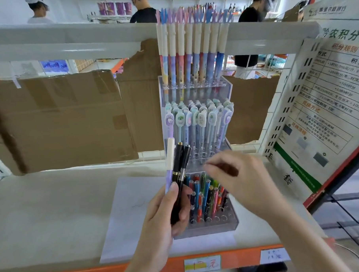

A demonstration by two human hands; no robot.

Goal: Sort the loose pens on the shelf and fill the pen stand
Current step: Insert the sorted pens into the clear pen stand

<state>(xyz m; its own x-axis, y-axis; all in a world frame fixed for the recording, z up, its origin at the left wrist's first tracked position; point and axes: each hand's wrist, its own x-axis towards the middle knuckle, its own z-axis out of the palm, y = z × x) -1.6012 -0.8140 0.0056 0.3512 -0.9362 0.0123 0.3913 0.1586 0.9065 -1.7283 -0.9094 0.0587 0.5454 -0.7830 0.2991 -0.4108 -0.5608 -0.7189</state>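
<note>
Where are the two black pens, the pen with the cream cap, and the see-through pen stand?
black pens [179, 166], head view, on the barrels above the left hand's thumb.
pen with the cream cap [170, 153], head view, on its cream cap.
pen stand [214, 227], head view, on its clear front base.

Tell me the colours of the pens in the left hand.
Two black pens and one lilac pen with a cream cap, seen in the head view.

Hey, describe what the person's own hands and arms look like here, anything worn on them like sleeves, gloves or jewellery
Both the left hand and the right hand are bare, with no gloves. No ring, watch or bracelet shows on either. Both forearms are uncovered right down to the frame's lower edge, so no sleeve is in view. The fingernails that show on the left hand look short and unpainted.
</note>
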